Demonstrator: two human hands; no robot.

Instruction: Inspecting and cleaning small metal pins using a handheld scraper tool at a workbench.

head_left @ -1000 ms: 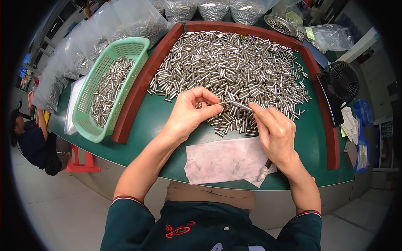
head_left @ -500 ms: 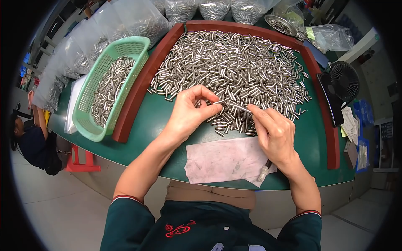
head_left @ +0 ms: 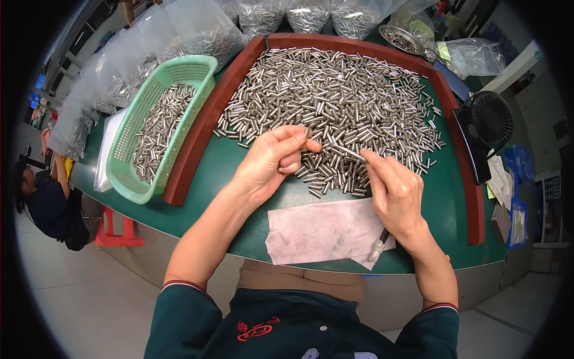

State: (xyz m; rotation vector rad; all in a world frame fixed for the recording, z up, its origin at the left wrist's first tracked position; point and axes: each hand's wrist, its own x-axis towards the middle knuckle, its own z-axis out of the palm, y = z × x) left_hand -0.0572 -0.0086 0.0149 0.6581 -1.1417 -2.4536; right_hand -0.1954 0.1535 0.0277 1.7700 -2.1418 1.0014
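Your left hand (head_left: 272, 164) and right hand (head_left: 394, 191) each pinch one end of a thin metal pin (head_left: 347, 153), grips closed, raising it off the pile of pins (head_left: 335, 102) at 12 o'clock for a clear look.

A basket (head_left: 161, 125) of pins is set left of the pin pile (head_left: 335, 107) on the table (head_left: 239, 179), with a fan (head_left: 490, 128) placed right.
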